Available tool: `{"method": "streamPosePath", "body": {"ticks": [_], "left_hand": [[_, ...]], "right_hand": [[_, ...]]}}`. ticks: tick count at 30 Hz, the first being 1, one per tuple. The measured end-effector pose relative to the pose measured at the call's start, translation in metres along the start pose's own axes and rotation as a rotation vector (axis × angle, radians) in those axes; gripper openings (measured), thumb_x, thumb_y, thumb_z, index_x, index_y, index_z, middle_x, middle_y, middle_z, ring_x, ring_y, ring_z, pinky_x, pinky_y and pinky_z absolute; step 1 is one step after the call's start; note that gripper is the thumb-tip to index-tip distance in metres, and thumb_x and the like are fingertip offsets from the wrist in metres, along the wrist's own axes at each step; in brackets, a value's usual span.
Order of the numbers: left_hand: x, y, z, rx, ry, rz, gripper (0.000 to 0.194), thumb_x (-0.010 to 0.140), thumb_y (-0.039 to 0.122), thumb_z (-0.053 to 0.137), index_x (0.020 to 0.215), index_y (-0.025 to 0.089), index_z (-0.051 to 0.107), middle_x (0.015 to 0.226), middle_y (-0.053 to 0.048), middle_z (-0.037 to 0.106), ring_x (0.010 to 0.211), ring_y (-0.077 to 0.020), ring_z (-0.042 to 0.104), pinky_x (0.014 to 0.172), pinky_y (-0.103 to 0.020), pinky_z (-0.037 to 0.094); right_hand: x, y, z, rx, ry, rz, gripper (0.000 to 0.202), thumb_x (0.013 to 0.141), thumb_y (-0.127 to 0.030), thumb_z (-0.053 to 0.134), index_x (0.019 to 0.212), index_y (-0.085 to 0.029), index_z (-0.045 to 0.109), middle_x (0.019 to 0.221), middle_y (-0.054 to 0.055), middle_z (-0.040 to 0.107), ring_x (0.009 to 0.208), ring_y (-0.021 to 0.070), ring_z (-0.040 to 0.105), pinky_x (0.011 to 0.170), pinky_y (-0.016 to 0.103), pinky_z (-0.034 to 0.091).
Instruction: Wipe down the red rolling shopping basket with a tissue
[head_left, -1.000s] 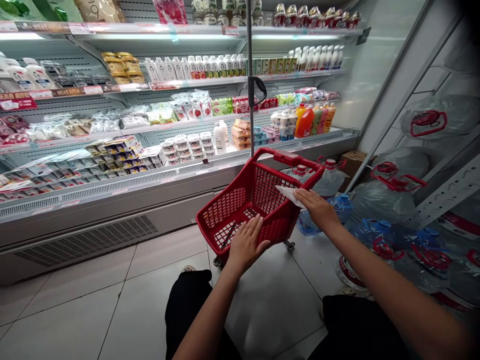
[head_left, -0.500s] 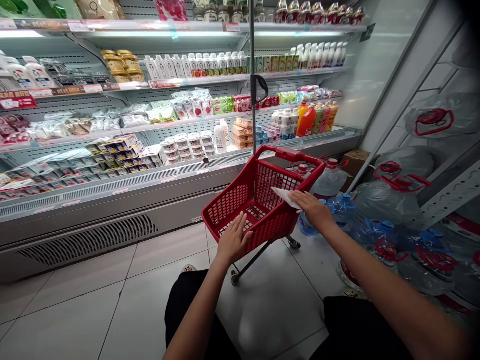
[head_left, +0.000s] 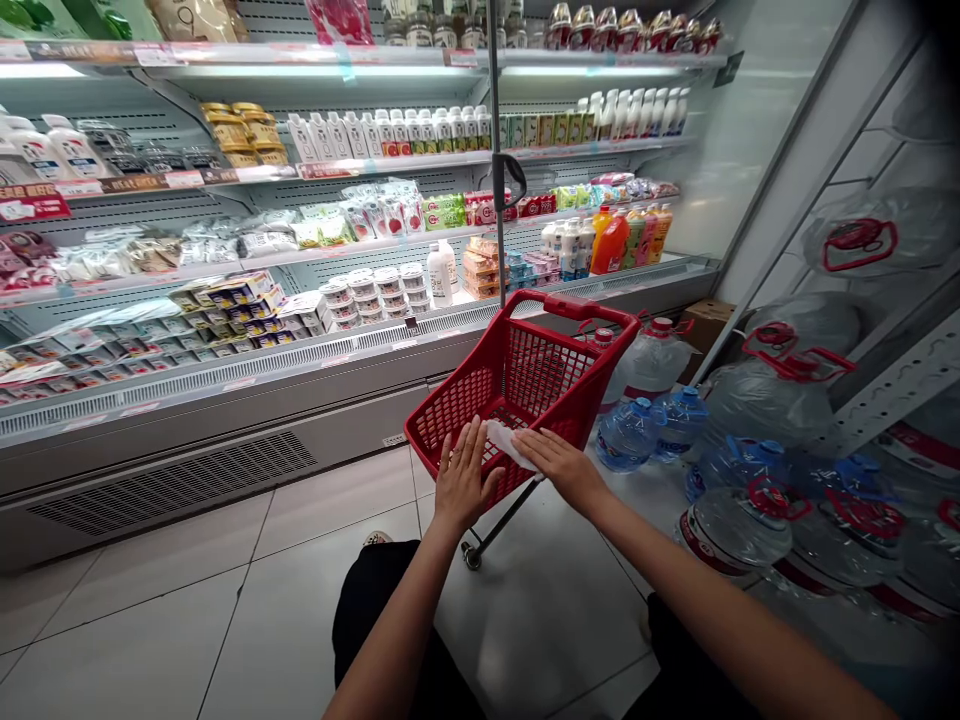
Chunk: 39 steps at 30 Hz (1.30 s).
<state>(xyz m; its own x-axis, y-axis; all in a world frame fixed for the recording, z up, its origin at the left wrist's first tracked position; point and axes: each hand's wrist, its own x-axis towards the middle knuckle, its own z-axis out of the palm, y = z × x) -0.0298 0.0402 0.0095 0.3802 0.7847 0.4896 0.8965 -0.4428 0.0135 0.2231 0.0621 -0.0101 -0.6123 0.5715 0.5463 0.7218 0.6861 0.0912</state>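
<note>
A small red plastic shopping cart (head_left: 450, 410) with mesh sides stands before me, its handle at the far end. On its near rim rests my left hand (head_left: 461, 485), fingers stretched out and holding nothing. Close beside it, my right hand (head_left: 559, 465) presses a white wipe (head_left: 501, 440) to the same rim. The wipe sticks out past the right fingertips toward the left hand. Both hands cover part of the rim, and I see no goods in the basket.
An open refrigerated case (head_left: 352, 360) with dairy and drinks runs behind the cart. Large water bottles (head_left: 735, 530) crowd the right side, with smaller blue ones (head_left: 628, 435) near the cart. A thin vertical pole (head_left: 494, 110) stands at the case. Tiled floor (head_left: 300, 600) lies below.
My right hand has slid the white wipe left and nearer along the rim, up to my left hand. The left hand and cart have barely moved.
</note>
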Motion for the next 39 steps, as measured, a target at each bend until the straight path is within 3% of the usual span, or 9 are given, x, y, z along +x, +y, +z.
{"method": "streamPosePath", "body": {"ticks": [5,8,14,22,26,29,33,36,39], "left_hand": [[-0.008,-0.026,-0.018,-0.052,-0.191,0.285,0.081,0.105,0.06,0.039,0.167,0.026,-0.001,0.174,-0.003,0.017,0.16,-0.0223,0.017,0.132,-0.046,0.008],[-0.011,-0.033,-0.019,-0.087,-0.239,0.329,0.079,0.106,0.06,0.039,0.168,0.026,0.003,0.174,-0.004,0.018,0.16,-0.0213,0.017,0.132,-0.043,0.013],[-0.012,0.002,-0.006,-0.117,-0.159,0.233,0.084,0.104,0.062,0.042,0.168,0.024,0.004,0.174,-0.006,0.018,0.161,-0.0231,0.015,0.131,-0.046,0.017],[-0.005,0.047,0.008,-0.102,-0.077,0.146,0.095,0.101,0.063,0.047,0.167,0.02,-0.006,0.173,-0.01,0.017,0.16,-0.0267,0.017,0.131,-0.052,0.014],[-0.001,0.027,0.001,-0.12,-0.118,0.305,0.097,0.1,0.065,0.046,0.167,0.018,-0.006,0.174,-0.011,0.015,0.161,-0.0236,0.014,0.131,-0.045,0.015],[0.0,-0.011,-0.005,-0.061,-0.142,0.313,0.096,0.099,0.067,0.048,0.168,0.021,-0.001,0.173,-0.009,0.019,0.16,-0.0236,0.017,0.132,-0.045,0.014],[0.001,-0.054,-0.002,0.027,-0.201,0.202,0.082,0.104,0.061,0.042,0.168,0.025,0.005,0.171,-0.008,0.028,0.157,-0.0221,0.028,0.131,-0.045,0.018],[0.002,-0.056,0.006,0.038,-0.194,0.157,0.075,0.107,0.057,0.038,0.168,0.027,0.006,0.17,-0.007,0.029,0.157,-0.0209,0.03,0.13,-0.044,0.023],[0.003,-0.04,0.015,0.023,-0.137,0.118,0.076,0.107,0.056,0.038,0.168,0.027,0.004,0.171,-0.007,0.028,0.157,-0.0224,0.03,0.129,-0.045,0.025]], "right_hand": [[-0.018,0.08,-0.02,-0.128,0.031,0.142,0.077,0.09,0.003,0.035,0.163,-0.021,0.033,0.159,0.008,0.049,0.146,0.0201,0.047,0.121,0.046,0.043],[-0.021,0.101,-0.019,-0.154,0.031,0.194,0.072,0.092,0.002,0.035,0.161,-0.017,0.035,0.161,0.01,0.047,0.148,0.0213,0.045,0.121,0.045,0.043],[-0.01,0.077,-0.001,-0.091,0.067,0.251,0.073,0.092,0.001,0.034,0.162,-0.018,0.033,0.159,0.01,0.05,0.149,0.0206,0.044,0.121,0.045,0.043],[-0.033,-0.014,-0.008,0.075,0.045,0.091,0.071,0.096,-0.003,0.04,0.164,-0.022,0.03,0.16,0.008,0.048,0.147,0.0199,0.046,0.119,0.044,0.046],[-0.038,-0.028,-0.018,0.106,0.008,-0.046,0.065,0.098,-0.005,0.043,0.161,-0.023,0.037,0.158,0.006,0.051,0.148,0.0184,0.044,0.12,0.042,0.046],[-0.031,-0.004,-0.017,0.072,-0.011,-0.044,0.063,0.098,-0.005,0.041,0.159,-0.022,0.04,0.156,0.006,0.053,0.147,0.0183,0.047,0.121,0.043,0.045],[-0.018,0.038,-0.005,0.004,0.028,0.102,0.07,0.094,0.002,0.035,0.16,-0.022,0.039,0.152,0.007,0.058,0.141,0.0184,0.054,0.116,0.044,0.049],[-0.018,0.043,0.002,-0.016,0.064,0.184,0.074,0.092,0.004,0.033,0.161,-0.022,0.035,0.154,0.009,0.056,0.143,0.0196,0.052,0.115,0.044,0.05],[-0.034,0.02,-0.001,-0.002,0.082,0.206,0.076,0.093,0.003,0.032,0.164,-0.025,0.028,0.158,0.008,0.051,0.146,0.0204,0.047,0.117,0.046,0.048]]}}
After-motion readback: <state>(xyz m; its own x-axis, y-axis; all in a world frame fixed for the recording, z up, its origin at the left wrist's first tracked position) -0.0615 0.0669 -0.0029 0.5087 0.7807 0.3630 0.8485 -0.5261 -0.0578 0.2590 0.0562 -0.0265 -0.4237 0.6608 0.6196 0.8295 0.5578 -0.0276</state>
